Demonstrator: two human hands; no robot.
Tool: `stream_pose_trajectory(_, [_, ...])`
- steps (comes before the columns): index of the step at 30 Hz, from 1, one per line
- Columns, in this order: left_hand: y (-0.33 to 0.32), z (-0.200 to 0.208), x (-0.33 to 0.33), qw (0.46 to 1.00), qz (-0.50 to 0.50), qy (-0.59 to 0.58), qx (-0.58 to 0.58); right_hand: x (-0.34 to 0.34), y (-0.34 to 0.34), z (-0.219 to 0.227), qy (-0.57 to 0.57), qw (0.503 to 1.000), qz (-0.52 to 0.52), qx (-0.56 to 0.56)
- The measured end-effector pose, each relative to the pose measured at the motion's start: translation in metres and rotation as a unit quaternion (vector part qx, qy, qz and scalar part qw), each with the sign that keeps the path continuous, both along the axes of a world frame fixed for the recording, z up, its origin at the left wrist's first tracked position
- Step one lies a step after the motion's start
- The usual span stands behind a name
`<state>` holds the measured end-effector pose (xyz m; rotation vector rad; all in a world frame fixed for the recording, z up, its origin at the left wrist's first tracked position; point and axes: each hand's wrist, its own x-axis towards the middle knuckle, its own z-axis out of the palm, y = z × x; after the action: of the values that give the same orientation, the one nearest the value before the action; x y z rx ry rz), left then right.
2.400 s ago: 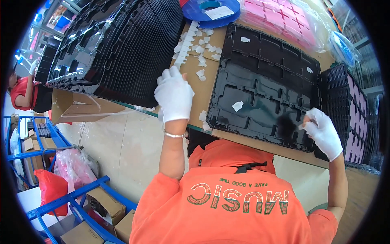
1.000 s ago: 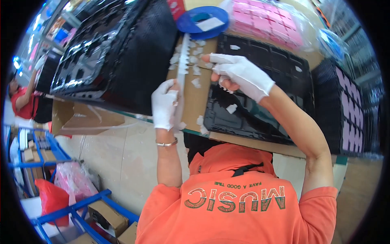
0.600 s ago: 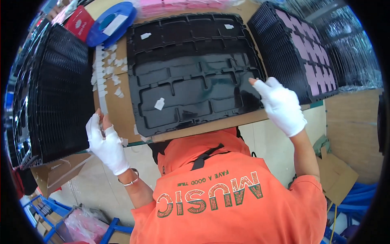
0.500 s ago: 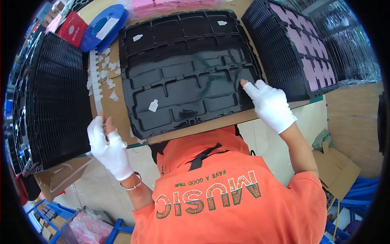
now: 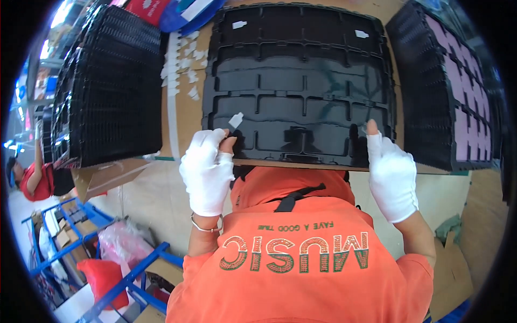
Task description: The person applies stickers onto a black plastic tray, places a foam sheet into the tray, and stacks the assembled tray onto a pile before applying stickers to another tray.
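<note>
- Head view: tray point(image 5: 301, 81) on worktop point(image 5: 186, 125), left stack point(image 5: 116, 91) and right stack point(image 5: 423, 81) alongside; right gap narrower.
- Left hand point(image 5: 207, 172): near-left tray corner, fingers curled; cannot tell if gripping.
- Right hand point(image 5: 392, 175): near-right corner, one digit extended, others bent; hold unclear.
- Scraps point(image 5: 193, 92) occupy part of left gap.

Before me, the glossy tray point(image 5: 280, 110) is black, dotted with small white labels point(image 5: 236, 119). Both gloves point(image 5: 209, 177) are white. The shirt point(image 5: 301, 296) is bright orange, its speckled lettering point(image 5: 254, 261) edged in white and half green. Pale lilac shapes point(image 5: 461, 140) pattern the black right-hand stack point(image 5: 420, 81); the reel point(image 5: 171, 20) is blue.
</note>
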<state>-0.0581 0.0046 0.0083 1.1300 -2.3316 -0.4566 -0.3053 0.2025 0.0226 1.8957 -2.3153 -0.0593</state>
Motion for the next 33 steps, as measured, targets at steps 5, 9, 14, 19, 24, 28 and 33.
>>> stream_pose_trajectory(5, [-0.005,0.001,-0.013,0.997,0.0,-0.056,-0.047,-0.002,0.003,0.004,-0.074,0.994,0.063,-0.041])
stream_pose_trajectory(9, [-0.012,-0.002,-0.031,0.982,0.015,-0.158,-0.103,-0.011,0.014,-0.012,-0.112,0.973,0.149,-0.133])
stream_pose_trajectory(14, [-0.017,-0.009,-0.041,0.958,0.037,-0.237,-0.155,-0.009,0.035,-0.051,-0.188,0.926,0.204,-0.254])
stream_pose_trajectory(19, [-0.026,-0.009,-0.036,0.963,0.034,-0.228,-0.138,-0.034,0.026,-0.055,-0.205,0.951,0.123,-0.195])
stream_pose_trajectory(24, [-0.037,0.006,-0.028,0.98,-0.017,-0.182,-0.076,-0.046,0.021,-0.061,-0.129,0.935,0.088,-0.319])
stream_pose_trajectory(28, [-0.051,0.015,-0.033,0.952,-0.16,-0.25,-0.079,-0.048,0.019,-0.062,-0.143,0.928,0.088,-0.332])
stream_pose_trajectory(33, [-0.061,0.019,-0.032,0.939,-0.226,-0.25,-0.066,-0.046,0.016,-0.062,-0.146,0.928,0.075,-0.333])
